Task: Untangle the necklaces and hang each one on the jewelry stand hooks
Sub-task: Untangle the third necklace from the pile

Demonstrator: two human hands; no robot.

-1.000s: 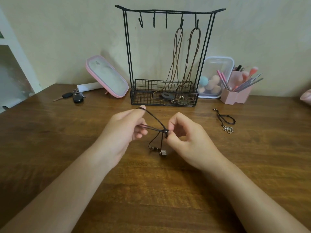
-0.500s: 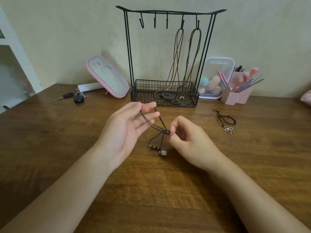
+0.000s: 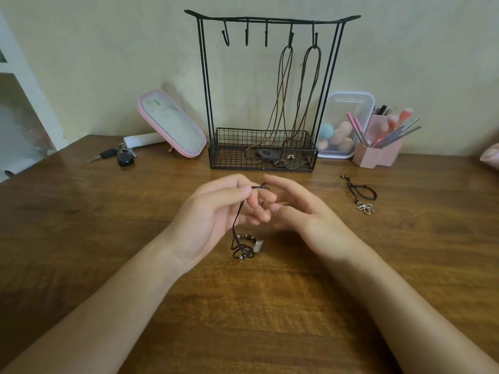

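1. Head view, centre of the frame: I judge the step in hand to be working the dark cord necklace loose before it goes on the jewelry stand, which stands at the upper middle against the wall.
2. My left hand pinches the cord between thumb and forefinger. The other fingers are curled under it. From that pinch the cord drops to the wooden table, where its beads and metal pendant lie in a small coil just below the hands.
3. My right hand is loosely spread, fingers nearly straight. The cord's short upper loop reaches its index fingertip. I cannot tell whether that finger hooks the loop or only touches it.
4. The next move, as I judge it, calls for spreading that loop wide, checking that the coil below is free of knots, then lifting it all to a bare hook.
5. Count, task things: one stand with five hooks, three of them bare and two carrying brown cord necklaces. That makes four necklaces in all: two hung, one in my hands, and one flower-pendant necklace lying on the table at right.
6. Count, the rest: one pink mirror, one bunch of keys, one clear box of sponges and one pink brush holder.
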